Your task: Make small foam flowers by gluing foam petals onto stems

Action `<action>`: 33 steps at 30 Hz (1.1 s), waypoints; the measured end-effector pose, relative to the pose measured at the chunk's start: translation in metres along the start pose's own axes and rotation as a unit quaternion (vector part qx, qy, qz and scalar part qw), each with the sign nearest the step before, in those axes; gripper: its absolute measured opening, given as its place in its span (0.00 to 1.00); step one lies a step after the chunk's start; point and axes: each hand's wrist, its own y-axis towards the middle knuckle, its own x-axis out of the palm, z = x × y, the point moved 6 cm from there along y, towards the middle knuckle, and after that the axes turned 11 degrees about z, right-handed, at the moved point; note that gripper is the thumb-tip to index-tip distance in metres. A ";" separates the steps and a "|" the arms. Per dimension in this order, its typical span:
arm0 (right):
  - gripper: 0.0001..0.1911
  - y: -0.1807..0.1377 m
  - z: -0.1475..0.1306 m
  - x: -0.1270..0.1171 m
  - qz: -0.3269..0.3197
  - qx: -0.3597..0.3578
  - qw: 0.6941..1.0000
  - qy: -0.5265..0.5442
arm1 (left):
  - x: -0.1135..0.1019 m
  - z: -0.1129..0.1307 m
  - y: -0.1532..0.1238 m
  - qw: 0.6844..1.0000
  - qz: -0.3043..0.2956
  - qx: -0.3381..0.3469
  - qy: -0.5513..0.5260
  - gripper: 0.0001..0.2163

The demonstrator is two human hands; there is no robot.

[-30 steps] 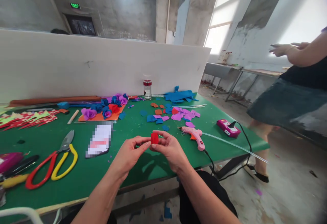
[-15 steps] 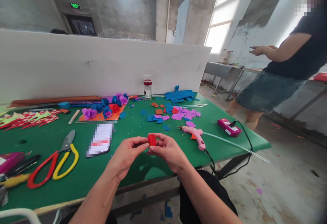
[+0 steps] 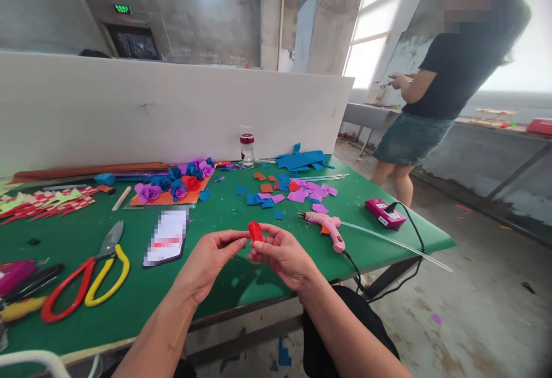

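Observation:
A small piece of red crepe paper (image 3: 255,232), curled into a cupped shape, is held above the front of the green table (image 3: 172,291). My right hand (image 3: 282,254) pinches it between thumb and fingers. From the other side, my left hand (image 3: 218,257) closes thumb and fingertips at the paper's left edge. To the right of my hands lies a pink glue gun (image 3: 325,225) with a clear glue stick in its back end. Purple paper pieces (image 3: 308,192) and several blue scraps are scattered behind my hands.
On the left lie scissors (image 3: 107,257) with red and yellow handles, and a phone (image 3: 166,237). Paper flowers (image 3: 179,182) sit farther back near a glass jar (image 3: 247,151). A magenta power box (image 3: 385,213) with a black cord is at right. A person (image 3: 435,90) stands beyond the table.
The red paper has tilted and now looks more curled, its top leaning left. The person at right has shifted left in view. My hands stay in nearly the same place.

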 end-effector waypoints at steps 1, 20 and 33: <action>0.28 0.000 0.001 0.000 -0.005 0.004 1.000 0.003 | 0.001 0.001 -0.001 1.000 -0.006 0.004 0.001 0.16; 0.26 0.000 0.009 -0.001 -0.016 0.009 1.000 -0.019 | 0.001 -0.003 -0.001 0.999 0.024 -0.003 -0.047 0.10; 0.18 0.000 0.003 -0.003 0.082 -0.114 0.987 -0.081 | 0.006 -0.009 0.002 0.988 0.089 -0.034 -0.120 0.12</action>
